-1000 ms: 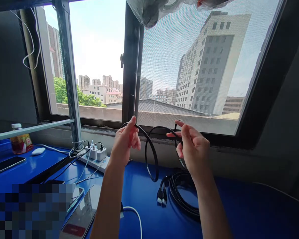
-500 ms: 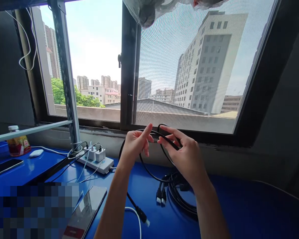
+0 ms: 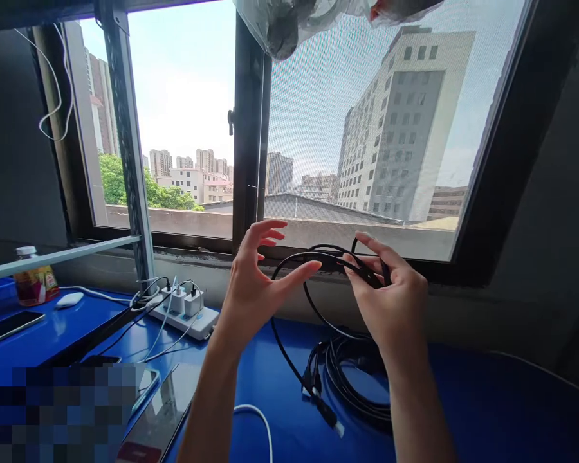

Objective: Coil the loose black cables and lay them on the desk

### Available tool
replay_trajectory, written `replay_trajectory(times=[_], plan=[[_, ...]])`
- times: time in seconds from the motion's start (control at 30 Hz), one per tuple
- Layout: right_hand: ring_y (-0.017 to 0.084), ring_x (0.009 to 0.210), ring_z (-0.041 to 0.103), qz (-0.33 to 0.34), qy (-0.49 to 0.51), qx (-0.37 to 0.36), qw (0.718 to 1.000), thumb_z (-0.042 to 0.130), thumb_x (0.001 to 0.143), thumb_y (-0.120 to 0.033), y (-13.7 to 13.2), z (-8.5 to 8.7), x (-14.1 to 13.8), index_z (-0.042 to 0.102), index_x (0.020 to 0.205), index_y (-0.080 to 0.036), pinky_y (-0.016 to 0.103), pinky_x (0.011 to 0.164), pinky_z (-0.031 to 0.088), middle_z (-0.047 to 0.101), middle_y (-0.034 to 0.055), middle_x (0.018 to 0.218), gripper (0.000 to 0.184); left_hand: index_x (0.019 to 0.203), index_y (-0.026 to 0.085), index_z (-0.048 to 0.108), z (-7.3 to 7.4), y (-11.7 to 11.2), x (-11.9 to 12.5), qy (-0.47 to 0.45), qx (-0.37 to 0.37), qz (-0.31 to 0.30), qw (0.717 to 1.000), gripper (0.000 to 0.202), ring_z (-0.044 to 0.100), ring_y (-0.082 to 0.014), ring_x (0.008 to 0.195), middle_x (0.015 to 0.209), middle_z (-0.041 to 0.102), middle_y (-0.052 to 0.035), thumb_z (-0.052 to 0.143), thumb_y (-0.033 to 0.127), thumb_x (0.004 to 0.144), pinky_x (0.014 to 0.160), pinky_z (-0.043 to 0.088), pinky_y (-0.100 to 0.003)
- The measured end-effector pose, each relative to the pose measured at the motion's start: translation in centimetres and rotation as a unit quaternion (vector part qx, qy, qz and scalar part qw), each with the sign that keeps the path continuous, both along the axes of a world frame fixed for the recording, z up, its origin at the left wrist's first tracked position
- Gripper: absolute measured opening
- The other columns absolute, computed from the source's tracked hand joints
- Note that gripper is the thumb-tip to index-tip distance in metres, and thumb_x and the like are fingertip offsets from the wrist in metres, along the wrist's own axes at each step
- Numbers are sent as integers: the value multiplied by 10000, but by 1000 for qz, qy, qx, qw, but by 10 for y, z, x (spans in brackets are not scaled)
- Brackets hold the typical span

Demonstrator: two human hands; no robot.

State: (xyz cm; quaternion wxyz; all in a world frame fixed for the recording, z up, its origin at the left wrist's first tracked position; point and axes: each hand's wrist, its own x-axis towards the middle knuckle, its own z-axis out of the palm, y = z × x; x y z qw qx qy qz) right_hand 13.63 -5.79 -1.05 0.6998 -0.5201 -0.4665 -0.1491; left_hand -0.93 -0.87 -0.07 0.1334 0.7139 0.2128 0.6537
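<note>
My right hand [image 3: 390, 289] is closed around loops of a black cable [image 3: 289, 256], held above the blue desk. One end of this cable hangs down to a plug [image 3: 329, 415] with a pale tip. To the left, my left hand [image 3: 265, 276] has its fingers and thumb spread, beside the cable's loop. Whether it touches the cable I cannot tell. Below, a coil of black cable [image 3: 347, 392] lies on the blue desk [image 3: 468, 392], with black connectors [image 3: 309, 379] at its left side, partly behind the hanging cable.
A white power strip [image 3: 193, 318] with chargers stands left, by a metal shelf post [image 3: 125, 128]. Phones lie near it, including a dark one [image 3: 166, 411]. A white cable [image 3: 258, 411] curves at the front. A bottle [image 3: 35, 276] stands far left; the window [image 3: 251, 128] is behind.
My left hand has opened wide and risen slightly. My right hand has moved right with the cable loops, and the hanging plug has swung to the right.
</note>
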Motion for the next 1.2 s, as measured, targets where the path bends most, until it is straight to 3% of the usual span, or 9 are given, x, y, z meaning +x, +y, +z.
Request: replay_trajectory(times=[0.1,0.2,0.3,0.47,0.53,0.63,0.77,0.97,1.2], plan=[[116,493,540,47,17,36,998,651,698,-294,-7,4,-5,668,1049,-200,240,464,465,661,20,697,364,1173,240,497,-6,7,5,47,-27,-70,996,640,519,-239,1086,1154,584,-67,768,400,616,885,424,-373],[73,406,465,108,10,55,993,658,721,-264,-16,7,-12,655,1067,-239,191,353,383,671,13,749,347,1230,216,467,-11,13,13,65,-82,-107,989,665,502,-242,1117,1179,574,-80,749,356,644,960,378,-399],[67,404,470,141,-10,60,988,654,745,-245,-22,6,-17,610,1147,-271,178,331,359,678,24,823,405,1239,198,463,-14,17,22,36,-153,-118,980,609,555,-237,1034,1121,604,-88,704,317,692,894,430,-385],[77,398,470,157,-33,32,986,628,759,-218,-26,3,-18,407,1358,-277,205,341,413,676,53,917,640,1180,180,509,-14,18,32,30,-234,-155,959,502,605,-200,859,957,650,-66,679,289,720,703,463,-281],[81,394,474,145,-35,27,988,631,761,-227,-27,3,-16,370,1380,-281,216,338,428,676,59,946,674,1116,180,545,-14,20,33,17,-232,-157,960,364,601,-160,765,878,655,-38,623,262,770,640,440,-237],[79,395,486,117,-44,32,992,643,747,-211,-28,3,-11,459,1322,-290,219,334,436,672,58,985,609,928,169,586,-16,25,33,7,-207,-154,966,135,563,-123,648,753,650,-12,489,217,847,586,402,-210],[71,412,499,99,-44,43,993,659,737,-198,-30,5,-7,570,1214,-298,206,341,436,669,38,992,495,692,187,501,-16,26,32,-2,-135,-151,979,176,541,-118,594,625,609,11,436,211,853,559,384,-204],[59,370,447,99,-30,51,993,743,678,-306,-26,5,-4,638,1119,-297,203,319,416,680,10,851,453,685,207,460,-12,18,31,-49,-65,-52,995,156,479,-104,465,495,515,51,406,219,831,497,363,-204],[51,301,364,73,-26,-3,997,742,649,-440,-25,6,-1,688,1050,-245,163,247,307,584,-27,537,450,744,207,516,-11,12,27,-71,-27,-34,997,140,425,-79,379,497,500,69,407,241,825,429,330,-196]])
